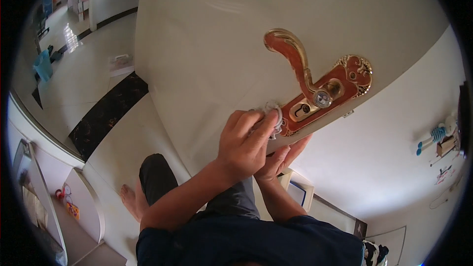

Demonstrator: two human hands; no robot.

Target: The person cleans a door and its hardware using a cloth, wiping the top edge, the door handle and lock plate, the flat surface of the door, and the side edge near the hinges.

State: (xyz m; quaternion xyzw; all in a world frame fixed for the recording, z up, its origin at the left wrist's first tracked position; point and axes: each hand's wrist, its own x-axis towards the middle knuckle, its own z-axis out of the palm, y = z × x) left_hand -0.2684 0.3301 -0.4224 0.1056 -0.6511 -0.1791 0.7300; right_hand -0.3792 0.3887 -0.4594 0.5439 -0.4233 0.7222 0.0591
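Observation:
A crumpled whitish cloth or tissue [274,118] is bunched under the fingers of my left hand [246,143], which is closed on it. It presses against the pale door [212,59] at the lower end of the lock plate [340,81], a red-brown plate with gold scrollwork. A curved door handle [290,54] in the same colours rises from the plate, with a clear faceted knob [322,99] at its pivot and a keyhole below. My right hand [278,165] lies along the door's edge, fingers stretched out; the edge partly hides it.
A dark stone threshold strip [108,116] crosses the tiled floor at left. Farther off stands a light-blue bin [43,65]. Open white shelving [74,202] is at lower left. A striped doll [438,133] hangs by the white wall at right.

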